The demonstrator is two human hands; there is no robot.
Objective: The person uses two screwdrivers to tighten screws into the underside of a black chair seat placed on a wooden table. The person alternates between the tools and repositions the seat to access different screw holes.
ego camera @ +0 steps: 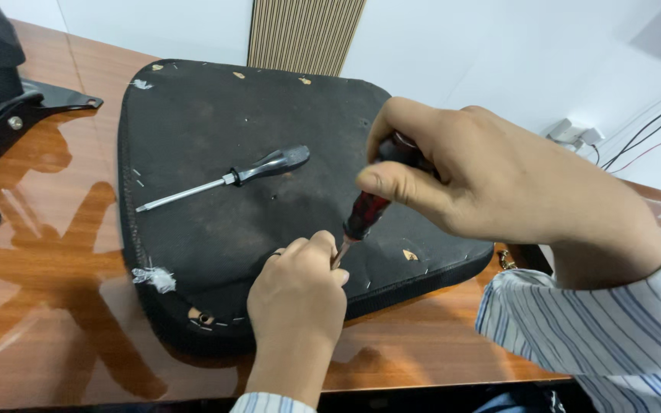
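Right hand [483, 172]: fingers wrapped round the red screwdriver [366, 214], shaft tilted down-left toward the seat pad [193, 115].
Left hand [300, 287]: fingertips pinched at its tip, nearer.

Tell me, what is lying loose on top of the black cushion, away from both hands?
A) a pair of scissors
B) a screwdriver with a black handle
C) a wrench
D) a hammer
B: a screwdriver with a black handle lies on the black cushion, apart from the right hand, which grips a red-handled screwdriver, and the left hand beside its tip.
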